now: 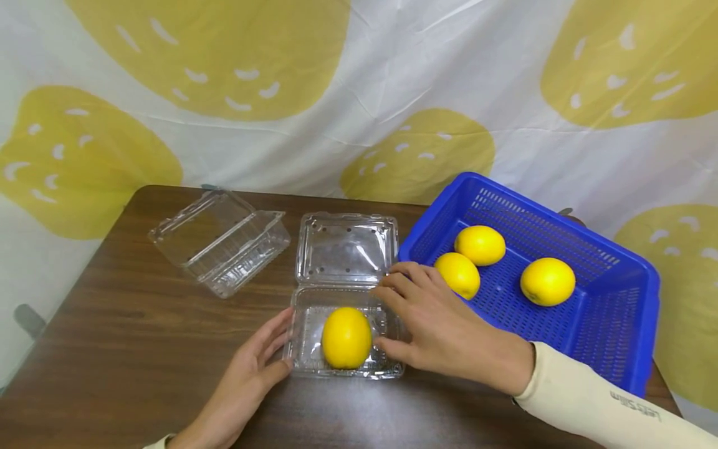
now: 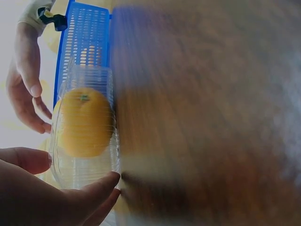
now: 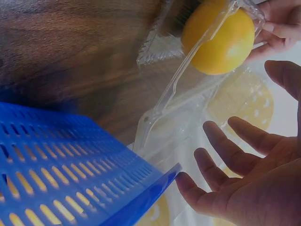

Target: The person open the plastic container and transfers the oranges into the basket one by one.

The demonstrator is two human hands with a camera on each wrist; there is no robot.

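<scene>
A hinged clear plastic clamshell box [image 1: 305, 365] lies unfolded on the table, its lid [image 1: 346, 249] laid back on the far side. One yellow orange [image 1: 346, 338] sits inside the base; its green stem end faces the left wrist camera. My left hand [image 1: 247, 368] rests at the box's left end, fingers fairly straight and thumb spread from them, the tips touching the plastic. Over the right end hovers my right hand [image 1: 432, 318], its fingers spread and holding nothing. In the right wrist view, bare fingers [image 3: 230, 146] are apart from the orange [image 3: 218, 40].
A blue perforated basket [image 1: 628, 312] stands at the right, close to the box, with three oranges [image 1: 547, 282] in it. Another unfolded clear box [image 1: 241, 268] lies at the back left of the brown table [image 1: 140, 349]. Behind hangs a patterned cloth [image 1: 269, 149].
</scene>
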